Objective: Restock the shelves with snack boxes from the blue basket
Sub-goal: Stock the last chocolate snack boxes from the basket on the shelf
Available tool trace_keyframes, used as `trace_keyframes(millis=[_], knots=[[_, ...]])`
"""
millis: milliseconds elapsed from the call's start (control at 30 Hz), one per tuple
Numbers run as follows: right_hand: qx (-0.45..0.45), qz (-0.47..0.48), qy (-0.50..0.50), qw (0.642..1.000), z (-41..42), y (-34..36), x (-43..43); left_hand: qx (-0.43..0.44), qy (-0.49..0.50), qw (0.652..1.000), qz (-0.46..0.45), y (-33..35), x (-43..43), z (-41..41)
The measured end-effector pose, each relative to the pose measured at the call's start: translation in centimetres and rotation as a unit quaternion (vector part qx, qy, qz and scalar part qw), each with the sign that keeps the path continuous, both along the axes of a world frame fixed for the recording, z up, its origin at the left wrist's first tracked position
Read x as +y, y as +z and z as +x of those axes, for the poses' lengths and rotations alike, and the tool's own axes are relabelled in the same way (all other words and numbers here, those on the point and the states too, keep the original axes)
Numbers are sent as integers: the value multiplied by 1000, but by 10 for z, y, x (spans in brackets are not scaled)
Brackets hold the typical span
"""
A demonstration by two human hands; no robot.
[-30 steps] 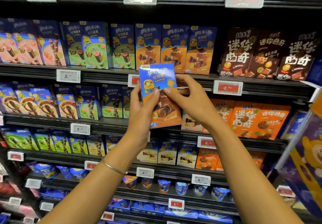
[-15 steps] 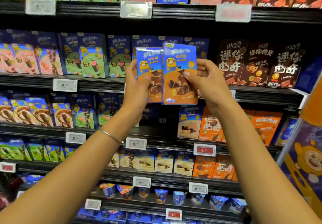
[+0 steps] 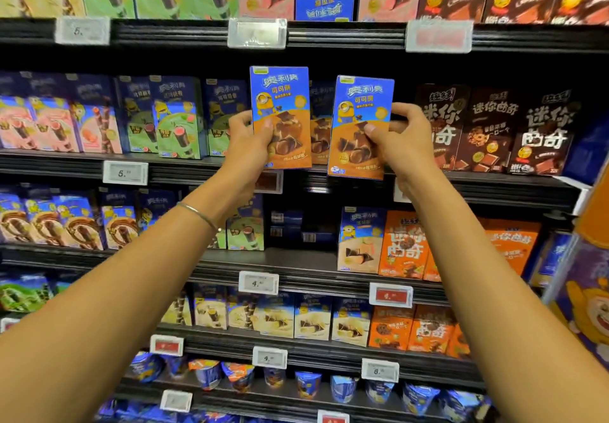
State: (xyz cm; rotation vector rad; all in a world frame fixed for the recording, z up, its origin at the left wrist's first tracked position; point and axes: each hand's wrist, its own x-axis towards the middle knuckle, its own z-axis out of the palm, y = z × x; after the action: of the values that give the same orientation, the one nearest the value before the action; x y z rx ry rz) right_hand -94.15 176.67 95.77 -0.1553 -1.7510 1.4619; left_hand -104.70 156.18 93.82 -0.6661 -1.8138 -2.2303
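You have one blue-and-orange Minion snack box in each hand, both raised in front of the shelf row at the upper middle of the frame. Your left hand (image 3: 245,141) grips the left box (image 3: 280,103) by its lower half, thumb across the printed front and fingers wrapped behind. Your right hand (image 3: 402,141) pinches the right box (image 3: 362,109) at mid height, thumb on the front and fingers curled round its right edge. Both boxes are upright, faces toward you and a little apart. The right box sits slightly lower, with its bottom edge overlapping the shelf lip (image 3: 478,185). The blue basket is out of view.

The slot you want looks to be the one just behind them. A matching orange box (image 3: 319,139) shows in the gap between the two you hold, with green-fronted boxes (image 3: 178,122) to the left and dark brown cookie boxes (image 3: 487,129) to the right. I'd judge this the placing step, with neither box set down yet.

To do it well, lift each box's base clear of the shelf lip before pushing in, so it doesn't catch and tip. Set one down first rather than both at once, since the neighbours stand close. Slide it straight back until it meets the stock behind, front outward and level with the row. Ease your fingers off the back face before the box is fully home, or they'll be trapped. Whether both fit side by side can't be told from here.
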Motion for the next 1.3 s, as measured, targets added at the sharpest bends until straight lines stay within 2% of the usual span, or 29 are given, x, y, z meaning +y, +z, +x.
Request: trace_keyframes(millis=[500, 900, 1067, 1300], knots=[[21, 20, -23, 999, -37, 3, 3, 36, 22, 998, -47, -2, 8, -33], [14, 112, -74, 991, -44, -9, 6, 63, 90, 989, -100, -4, 10, -36], [2, 131, -95, 987, -46, -10, 7, 101, 125, 977, -136, -4, 10, -36], [-21, 160, -135, 978, -51, -11, 6, 107, 119, 971, -176, 0, 15, -43]])
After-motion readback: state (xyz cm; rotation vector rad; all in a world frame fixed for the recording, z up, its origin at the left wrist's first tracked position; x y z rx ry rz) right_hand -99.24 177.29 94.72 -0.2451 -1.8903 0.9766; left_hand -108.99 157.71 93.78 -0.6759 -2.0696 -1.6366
